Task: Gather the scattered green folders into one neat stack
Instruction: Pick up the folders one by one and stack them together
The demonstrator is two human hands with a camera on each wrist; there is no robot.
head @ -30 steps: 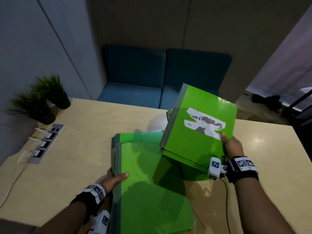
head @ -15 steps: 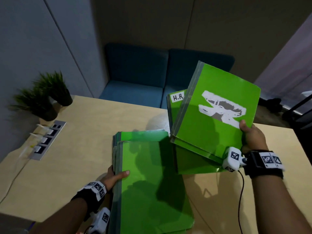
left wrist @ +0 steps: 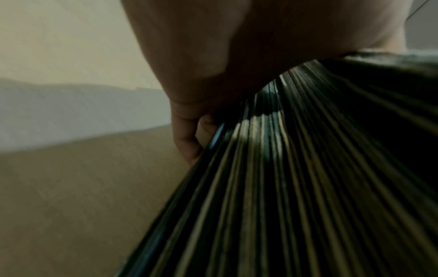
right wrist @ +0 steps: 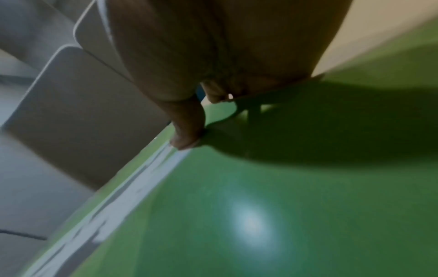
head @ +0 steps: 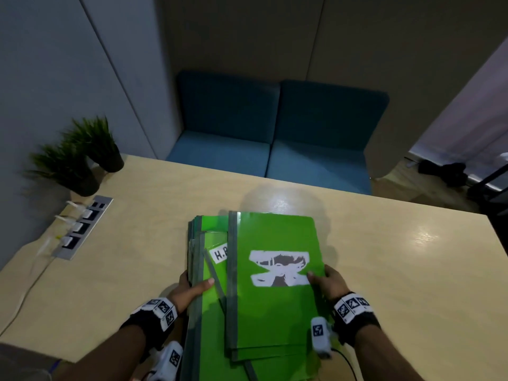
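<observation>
- Here, the stack of green folders (head: 209,312) lies on the table (head: 384,270), long axis running away from the person.
- Top folder (head: 275,303) sits offset right, spine left.
- Left hand (head: 189,288) clamps the stack's left edge.
- Right hand (head: 328,283) pinches the top folder's right edge.

We see the green folders (head: 272,306) piled flat on the table, the top one (head: 277,237), with a torn white label, lying offset right of the grey spines below.
</observation>
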